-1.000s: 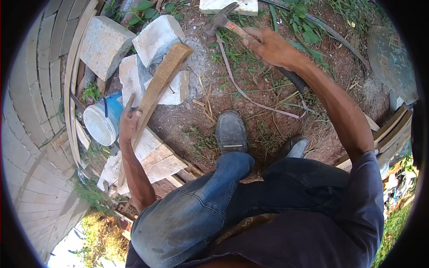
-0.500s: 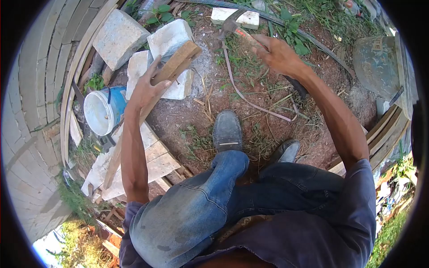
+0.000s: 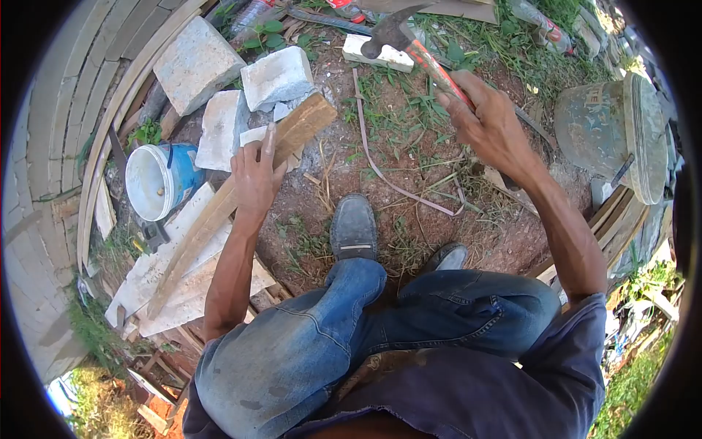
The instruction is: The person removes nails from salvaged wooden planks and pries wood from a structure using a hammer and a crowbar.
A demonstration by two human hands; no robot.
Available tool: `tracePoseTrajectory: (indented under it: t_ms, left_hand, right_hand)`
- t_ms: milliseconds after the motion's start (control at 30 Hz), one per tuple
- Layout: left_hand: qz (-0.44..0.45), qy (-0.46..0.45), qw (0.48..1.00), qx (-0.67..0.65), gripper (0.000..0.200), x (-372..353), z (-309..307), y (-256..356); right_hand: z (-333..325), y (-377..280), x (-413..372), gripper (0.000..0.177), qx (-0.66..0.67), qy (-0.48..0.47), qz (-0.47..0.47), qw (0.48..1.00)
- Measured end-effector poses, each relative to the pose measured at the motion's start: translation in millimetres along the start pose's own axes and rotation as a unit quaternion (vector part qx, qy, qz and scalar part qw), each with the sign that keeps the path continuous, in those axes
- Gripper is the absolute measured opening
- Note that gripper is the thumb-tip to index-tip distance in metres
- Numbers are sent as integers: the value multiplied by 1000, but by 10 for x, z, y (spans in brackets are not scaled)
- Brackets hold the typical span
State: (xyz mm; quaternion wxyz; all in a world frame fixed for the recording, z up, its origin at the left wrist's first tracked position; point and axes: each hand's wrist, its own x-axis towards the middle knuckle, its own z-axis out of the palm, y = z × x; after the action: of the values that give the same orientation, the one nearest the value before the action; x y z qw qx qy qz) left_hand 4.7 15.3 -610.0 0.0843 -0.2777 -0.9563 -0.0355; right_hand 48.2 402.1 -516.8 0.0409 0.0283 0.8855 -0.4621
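My left hand (image 3: 253, 181) is wrapped over a long wooden plank (image 3: 306, 124), with the index finger pointing up along it. The plank slants from the stone blocks down to the lower left, and its far end sticks out past my fingers. My right hand (image 3: 491, 130) grips a claw hammer (image 3: 433, 64) by its orange-red and black handle. The hammer is held up off the ground, its metal head to the upper left, apart from the plank. Part of the handle is hidden by my fingers.
Pale stone blocks (image 3: 199, 64) lie at upper left, beside a blue-and-white bucket (image 3: 148, 183). A flat white board (image 3: 175, 267) lies under the plank's lower end. A large grey bucket (image 3: 596, 128) stands at right. A pink strap (image 3: 371, 157) curves over the dirt before my shoes.
My right hand has raised the hammer, which appears larger and closer. My left hand has changed its hold on the plank, its fingers now nearer together. The view has shifted slightly.
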Motion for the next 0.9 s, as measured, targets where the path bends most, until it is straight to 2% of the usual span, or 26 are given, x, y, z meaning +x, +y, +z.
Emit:
tracePoseTrajectory:
  t_ms: [167,233,267,333,467,500,533,567,633,667,700,767,833,867,900]
  left_hand:
    - [-87,-1,995,47,100,23,98,-115]
    - [-149,-54,986,-56,99,115,-63,-54]
    - [-155,-52,985,-58,99,152,-97,-89]
    - [-48,-91,991,-83,100,209,-113,-232]
    - [-52,-30,991,-120,99,200,114,-291]
    - [-85,-78,984,-134,99,175,102,-226]
    - [-113,-128,974,-149,99,153,92,-164]
    - [-116,-126,973,-152,99,139,90,-97]
    - [-32,-113,991,-69,100,74,102,25]
    - [-37,-117,990,-74,100,61,114,25]
    - [-51,-94,990,-92,101,71,120,5]
    - [-74,-75,988,-116,102,36,149,13]
    - [-68,-56,990,-111,104,48,168,-12]
    - [-72,-54,990,-111,104,52,169,-15]
    - [-77,-71,988,-112,105,67,161,-29]
  right_hand:
    - [463,372,-156,19,-27,31,1,999]
    - [616,519,-184,18,-20,40,11,999]
    - [657,562,-179,18,-38,15,14,999]
    - [672,619,-129,18,-74,-22,-7,997]
    - [534,339,246,21,-61,-90,-36,993]
    - [440,188,371,21,-67,-98,-39,992]
    - [344,28,500,27,-76,-96,-66,990]
    - [252,-123,625,34,-85,-91,-93,988]
    - [113,-375,801,40,-81,-37,-144,986]
    - [48,-490,845,40,-83,-44,-141,986]
    - [-11,-598,886,41,-74,24,-184,980]
    - [12,-649,866,42,-65,80,-226,969]
    - [137,-561,763,46,-36,124,-227,965]
    - [278,-326,705,47,-48,87,-251,963]
    - [426,22,676,45,-181,12,-281,942]
